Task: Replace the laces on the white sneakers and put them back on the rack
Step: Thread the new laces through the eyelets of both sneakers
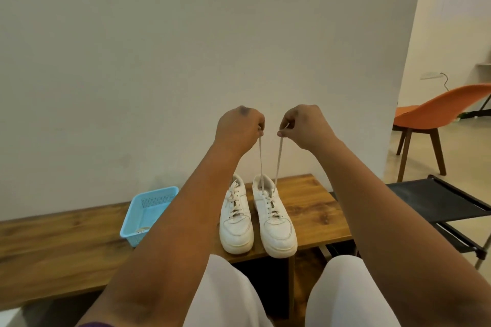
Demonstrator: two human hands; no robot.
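Two white sneakers stand side by side on the wooden bench top (313, 204), toes toward me. The left sneaker (236, 223) is laced. From the top eyelets of the right sneaker (276, 225) two white lace ends (278, 159) run straight up, pulled taut. My left hand (239, 130) pinches one lace end and my right hand (303, 125) pinches the other, both raised well above the shoes and close together.
A light blue plastic basket (138, 220) with something small inside sits on the bench left of the shoes. A black folding stool (446, 202) stands to the right. An orange chair (435, 114) is further back right. A white wall rises behind the bench.
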